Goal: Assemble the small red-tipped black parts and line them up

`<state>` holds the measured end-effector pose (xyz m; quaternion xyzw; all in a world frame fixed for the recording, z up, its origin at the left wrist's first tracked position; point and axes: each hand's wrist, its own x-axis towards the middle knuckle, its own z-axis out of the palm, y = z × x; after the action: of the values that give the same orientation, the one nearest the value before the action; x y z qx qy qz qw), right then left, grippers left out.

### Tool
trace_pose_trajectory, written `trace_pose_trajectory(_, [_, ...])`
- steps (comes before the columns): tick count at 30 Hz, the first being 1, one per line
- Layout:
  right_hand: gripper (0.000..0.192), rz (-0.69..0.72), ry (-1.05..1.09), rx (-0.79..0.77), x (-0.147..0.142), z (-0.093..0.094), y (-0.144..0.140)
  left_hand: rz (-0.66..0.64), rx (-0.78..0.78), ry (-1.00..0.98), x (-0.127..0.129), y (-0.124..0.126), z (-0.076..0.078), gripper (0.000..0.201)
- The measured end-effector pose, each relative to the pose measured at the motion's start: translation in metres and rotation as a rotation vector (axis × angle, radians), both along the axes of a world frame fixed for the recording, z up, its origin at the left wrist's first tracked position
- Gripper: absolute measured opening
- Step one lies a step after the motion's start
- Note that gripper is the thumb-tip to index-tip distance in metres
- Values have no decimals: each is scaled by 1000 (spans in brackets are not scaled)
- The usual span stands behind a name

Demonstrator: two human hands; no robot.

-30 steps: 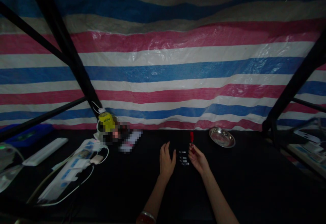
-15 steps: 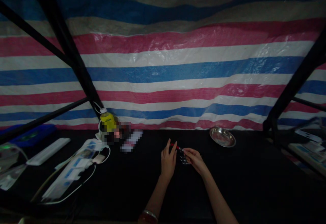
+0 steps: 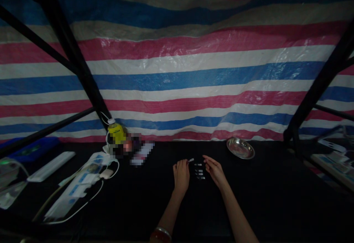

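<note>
My left hand (image 3: 181, 174) is closed near the middle of the black table (image 3: 132, 198). From its fingertips pokes a slim tool with a silver tip (image 3: 191, 160); the fingers cover the rest, and its exact kind is unclear. Just right of it lie several small shiny metal pieces (image 3: 199, 173) in a short column, too dim to name. My right hand (image 3: 216, 171) hovers beside these pieces, index finger stretched out and the other fingers partly curled, with nothing visible in it.
A round metal dish (image 3: 240, 148) stands at the back right. On the left are a power strip (image 3: 80, 184) with cables, a white bar (image 3: 52, 166), a yellow-labelled bottle (image 3: 117, 132) and a blurred card-like item (image 3: 142, 153). Striped sheeting (image 3: 177, 77) hangs behind, between black frame posts (image 3: 309, 99).
Both hands were on the slim tool, its red part showing between them. The right hand has let go and drawn back slightly; the left fingers have closed around the tool.
</note>
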<state>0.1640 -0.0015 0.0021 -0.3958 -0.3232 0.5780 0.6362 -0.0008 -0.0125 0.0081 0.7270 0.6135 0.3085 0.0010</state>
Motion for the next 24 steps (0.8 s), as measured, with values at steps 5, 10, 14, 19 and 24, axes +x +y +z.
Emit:
trace_pose_trajectory(5, [48, -169, -76, 45, 2, -6, 4, 32, -29, 42, 1, -1, 4, 30])
trace_pose_trajectory(10, [48, -365, -301, 88, 5, -11, 4, 28, 5, -112, -3, 1, 3, 28])
trace_pose_trajectory(14, [47, -527, -596, 146, 9, -14, 0, 14, -69, -226, -6, 10, -1, 36])
trace_pose_trajectory(19, [43, -518, -892, 204, 12, -16, -3, -25, -127, -210, -8, 27, 2, 39])
trace_pose_trajectory(24, [40, -546, -958, 260, 9, -7, -4, -84, -162, -38, -5, 44, 1, 38])
